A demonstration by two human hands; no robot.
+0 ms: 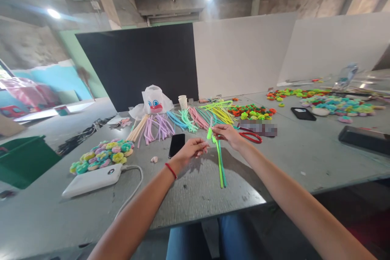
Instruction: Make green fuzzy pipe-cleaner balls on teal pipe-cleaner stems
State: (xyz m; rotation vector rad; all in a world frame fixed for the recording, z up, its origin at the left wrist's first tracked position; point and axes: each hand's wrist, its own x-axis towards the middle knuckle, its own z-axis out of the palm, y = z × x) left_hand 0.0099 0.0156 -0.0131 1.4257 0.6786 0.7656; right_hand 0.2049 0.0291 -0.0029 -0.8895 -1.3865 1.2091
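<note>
My right hand (226,135) is closed around a bright green fuzzy pipe cleaner (209,133), part of it wound up near the fingertips. A thin whitish stick (211,122) points up from the same grip. Below this hand, green and teal pipe cleaner lengths (221,166) run down toward the table's front edge. My left hand (194,148) is just to the left, fingers curled together, a red cord on its wrist. Whatever its fingertips may hold is too small to make out. Beside that hand lies a black phone (177,144).
Bundles of coloured pipe cleaners (158,128) fan out behind my hands. Pompom-like flowers (103,155) are piled at left, above a white power bank (93,180) with a cable. Red-handled scissors (251,136) lie right. A white bag (154,99) stands at the back.
</note>
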